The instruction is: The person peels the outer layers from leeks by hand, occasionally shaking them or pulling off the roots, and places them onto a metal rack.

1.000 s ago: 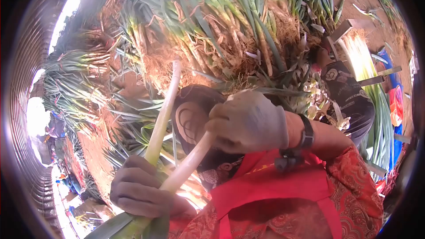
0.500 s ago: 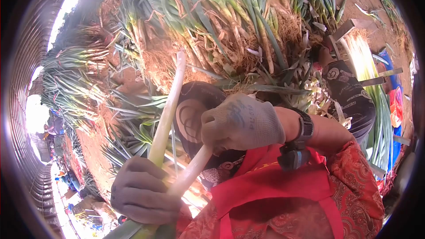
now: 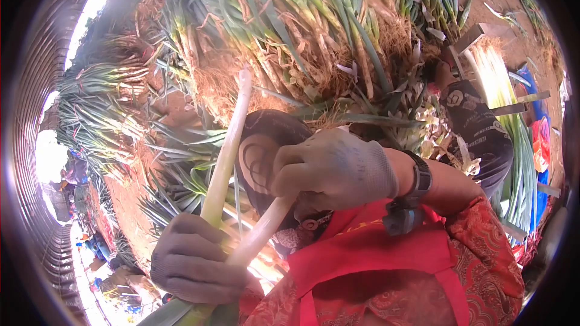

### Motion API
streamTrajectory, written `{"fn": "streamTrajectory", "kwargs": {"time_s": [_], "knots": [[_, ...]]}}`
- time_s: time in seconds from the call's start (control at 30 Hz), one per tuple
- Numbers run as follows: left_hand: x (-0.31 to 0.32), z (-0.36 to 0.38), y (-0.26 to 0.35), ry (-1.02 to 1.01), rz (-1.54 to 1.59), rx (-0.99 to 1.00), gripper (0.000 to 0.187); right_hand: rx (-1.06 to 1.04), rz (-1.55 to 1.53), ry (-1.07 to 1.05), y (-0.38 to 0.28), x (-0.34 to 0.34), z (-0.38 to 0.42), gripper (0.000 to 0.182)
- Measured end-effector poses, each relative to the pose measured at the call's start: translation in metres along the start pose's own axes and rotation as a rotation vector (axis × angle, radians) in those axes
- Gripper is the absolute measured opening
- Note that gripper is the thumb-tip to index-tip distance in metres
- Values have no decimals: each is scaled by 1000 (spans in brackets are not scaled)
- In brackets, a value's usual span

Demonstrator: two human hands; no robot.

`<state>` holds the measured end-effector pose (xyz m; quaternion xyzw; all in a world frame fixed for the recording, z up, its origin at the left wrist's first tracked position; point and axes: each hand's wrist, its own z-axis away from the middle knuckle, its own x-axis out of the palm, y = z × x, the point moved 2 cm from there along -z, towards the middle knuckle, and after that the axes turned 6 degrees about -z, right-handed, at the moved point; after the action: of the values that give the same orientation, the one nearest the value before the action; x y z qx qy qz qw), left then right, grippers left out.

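Note:
My left hand (image 3: 193,259), in a dark soiled glove, is closed around the lower green ends of two peeled leeks. One long leek (image 3: 226,148) rises pale from that hand, its white tip up near the pile. The second leek (image 3: 261,232) slants to the right, and my right hand (image 3: 332,172), in a grey glove, is closed on its upper white end. A black watch (image 3: 418,184) sits on my right wrist above a red patterned sleeve.
A big heap of unpeeled leeks (image 3: 314,30) with roots and soil fills the ground ahead. More bundles (image 3: 103,108) lie at the left. A metal rack with trimmed leeks (image 3: 495,84) stands at the right. My dark patterned knee (image 3: 266,145) sits behind the hands.
My right hand has turned slightly and shifted a little along the slanted leek's white end. The long leek's tip has risen slightly. My left hand keeps its grip.

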<state>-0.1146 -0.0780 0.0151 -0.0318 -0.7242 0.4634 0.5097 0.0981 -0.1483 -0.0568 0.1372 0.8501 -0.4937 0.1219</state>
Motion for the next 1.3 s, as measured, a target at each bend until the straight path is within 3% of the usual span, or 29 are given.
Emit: {"fn": "streamTrajectory", "kwargs": {"time_s": [0.27, 0.47, 0.57, 0.73, 0.87, 0.97, 1.07, 1.17, 1.27, 1.3], "knots": [[0, 0, 0, 18, -12, 4, 36, -6, -78, -112, 15, 5, -10, 9], [1, -2, -1, 37, -30, 9, 37, -53, -99, -64, 19, 12, -5, 9], [1, -2, -2, 60, -43, 16, 37, 75, 38, -176, 8, 7, -3, 10], [2, -4, -7, 129, -68, 31, 37, -35, 36, 0, 9, 12, 11, 13], [8, -8, -22, 305, -130, 47, 37, -81, -11, 98, 17, 17, 23, 15], [12, -11, -32, 438, -150, 36, 38, -103, 72, 132, 12, 19, 27, 16], [14, -11, -24, 440, -94, 6, 39, -169, 300, 97, 1, 21, 32, 16], [26, -12, -14, 551, -38, -37, 38, -247, 244, 185, -3, 21, 34, 17], [28, -13, -4, 519, 85, -158, 39, -202, -122, 311, 18, 31, 40, 13], [25, -12, 4, 479, 133, -215, 41, -52, -386, 371, 21, 28, 42, 11]]}}
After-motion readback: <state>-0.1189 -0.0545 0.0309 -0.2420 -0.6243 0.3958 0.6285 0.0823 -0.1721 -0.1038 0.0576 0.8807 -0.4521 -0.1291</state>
